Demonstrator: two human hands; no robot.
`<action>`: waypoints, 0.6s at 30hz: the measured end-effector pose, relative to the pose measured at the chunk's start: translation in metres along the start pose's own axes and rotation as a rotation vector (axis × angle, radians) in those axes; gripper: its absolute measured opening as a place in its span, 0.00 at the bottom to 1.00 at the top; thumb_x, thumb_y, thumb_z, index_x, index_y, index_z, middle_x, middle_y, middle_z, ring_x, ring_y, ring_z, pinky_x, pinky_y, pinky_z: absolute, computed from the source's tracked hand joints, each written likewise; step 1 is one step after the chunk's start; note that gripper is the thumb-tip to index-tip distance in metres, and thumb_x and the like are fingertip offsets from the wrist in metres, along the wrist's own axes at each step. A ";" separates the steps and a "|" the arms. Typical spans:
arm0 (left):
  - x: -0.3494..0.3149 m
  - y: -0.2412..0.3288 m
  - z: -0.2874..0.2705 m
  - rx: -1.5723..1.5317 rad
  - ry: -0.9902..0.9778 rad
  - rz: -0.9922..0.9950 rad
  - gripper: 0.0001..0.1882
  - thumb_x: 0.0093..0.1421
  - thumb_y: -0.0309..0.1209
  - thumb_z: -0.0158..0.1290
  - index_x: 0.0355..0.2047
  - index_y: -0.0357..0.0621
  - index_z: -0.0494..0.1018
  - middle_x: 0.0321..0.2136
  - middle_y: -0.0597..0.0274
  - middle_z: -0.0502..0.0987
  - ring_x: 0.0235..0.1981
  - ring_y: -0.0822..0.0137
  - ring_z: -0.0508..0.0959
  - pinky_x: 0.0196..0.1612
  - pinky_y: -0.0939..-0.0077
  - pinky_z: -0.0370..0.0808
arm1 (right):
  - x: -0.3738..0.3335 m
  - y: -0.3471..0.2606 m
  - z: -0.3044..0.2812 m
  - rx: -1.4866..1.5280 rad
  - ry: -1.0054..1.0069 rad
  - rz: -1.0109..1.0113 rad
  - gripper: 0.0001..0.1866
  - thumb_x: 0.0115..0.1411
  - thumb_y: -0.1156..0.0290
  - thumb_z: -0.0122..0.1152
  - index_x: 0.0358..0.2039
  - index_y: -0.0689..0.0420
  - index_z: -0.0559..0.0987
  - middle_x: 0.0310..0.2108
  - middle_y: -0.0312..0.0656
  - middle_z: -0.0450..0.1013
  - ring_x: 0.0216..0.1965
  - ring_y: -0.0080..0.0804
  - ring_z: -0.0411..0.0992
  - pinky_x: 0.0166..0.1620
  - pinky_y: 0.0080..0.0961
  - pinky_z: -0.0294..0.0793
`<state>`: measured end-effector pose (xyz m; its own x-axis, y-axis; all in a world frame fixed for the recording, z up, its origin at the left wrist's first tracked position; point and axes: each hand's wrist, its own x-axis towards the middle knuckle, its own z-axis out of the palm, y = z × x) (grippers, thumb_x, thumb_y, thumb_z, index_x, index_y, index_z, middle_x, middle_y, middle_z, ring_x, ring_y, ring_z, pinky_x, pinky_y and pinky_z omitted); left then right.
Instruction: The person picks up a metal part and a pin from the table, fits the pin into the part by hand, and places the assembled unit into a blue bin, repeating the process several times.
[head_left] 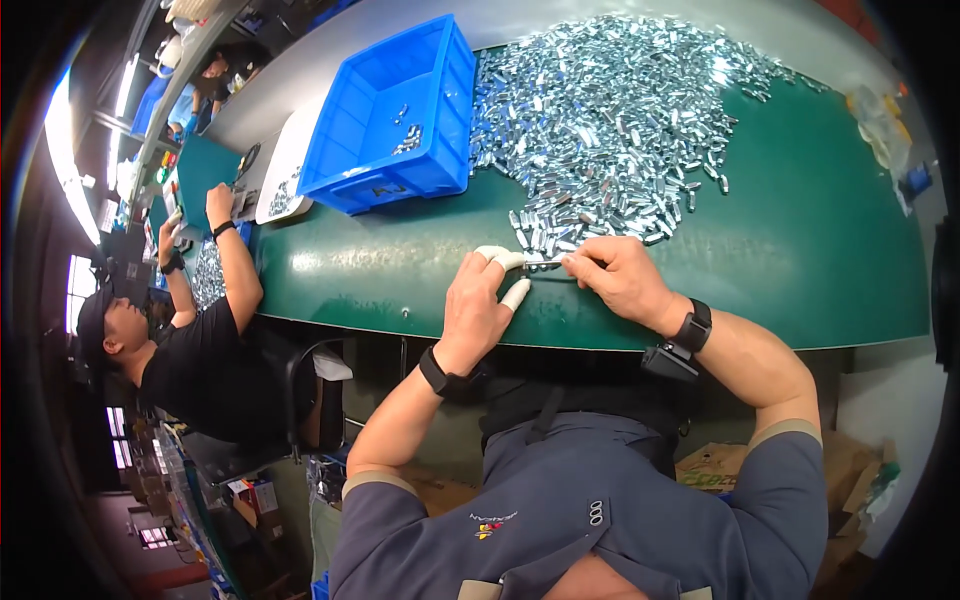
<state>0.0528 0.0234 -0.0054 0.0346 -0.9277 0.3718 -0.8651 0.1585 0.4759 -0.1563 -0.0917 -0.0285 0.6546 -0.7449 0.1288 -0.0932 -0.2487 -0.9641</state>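
Small shiny metal pieces (610,120) lie in a large heap on the green tabletop (400,260), and its near tip reaches my hands. My right hand (625,283) is closed, with thumb and finger pinching a thin metal rod (545,263) that points left. At the rod's left end rests my left hand (475,305), wearing white finger covers on its thumb and two fingers. Its thumb stands apart from the fingers, while the covered fingertips are by the rod and the nearest pieces. Whether they touch a piece is too small to tell.
A blue plastic bin (330,185) with a few metal pieces stands left of the heap, beside a white tray (298,150). At the left, a co-worker (190,350) sits with raised hands. Clear plastic bags (880,125) lie at the far right edge.
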 end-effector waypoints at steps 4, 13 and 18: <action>-0.012 -0.007 0.010 -0.151 0.052 -0.029 0.19 0.55 0.17 0.64 0.48 0.40 0.79 0.41 0.55 0.80 0.43 0.54 0.80 0.47 0.65 0.77 | 0.003 -0.001 -0.003 -0.051 -0.003 -0.053 0.15 0.67 0.65 0.64 0.27 0.63 0.81 0.19 0.40 0.73 0.22 0.24 0.69 0.28 0.28 0.67; -0.017 -0.004 0.019 -0.239 0.129 -0.064 0.26 0.54 0.14 0.63 0.54 0.41 0.77 0.40 0.55 0.81 0.40 0.55 0.81 0.46 0.65 0.78 | 0.003 -0.001 0.000 -0.175 -0.041 -0.097 0.11 0.64 0.64 0.65 0.30 0.59 0.83 0.24 0.48 0.77 0.25 0.45 0.75 0.31 0.37 0.71; -0.017 -0.006 0.021 -0.125 0.139 0.092 0.25 0.54 0.15 0.64 0.53 0.42 0.78 0.39 0.55 0.82 0.39 0.54 0.81 0.43 0.64 0.78 | 0.001 0.006 0.007 -0.142 0.068 -0.246 0.07 0.63 0.69 0.67 0.32 0.60 0.83 0.26 0.45 0.77 0.25 0.38 0.76 0.31 0.33 0.73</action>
<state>0.0467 0.0312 -0.0309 0.0347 -0.8531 0.5206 -0.7994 0.2889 0.5268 -0.1512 -0.0894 -0.0356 0.6196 -0.6899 0.3744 -0.0454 -0.5076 -0.8604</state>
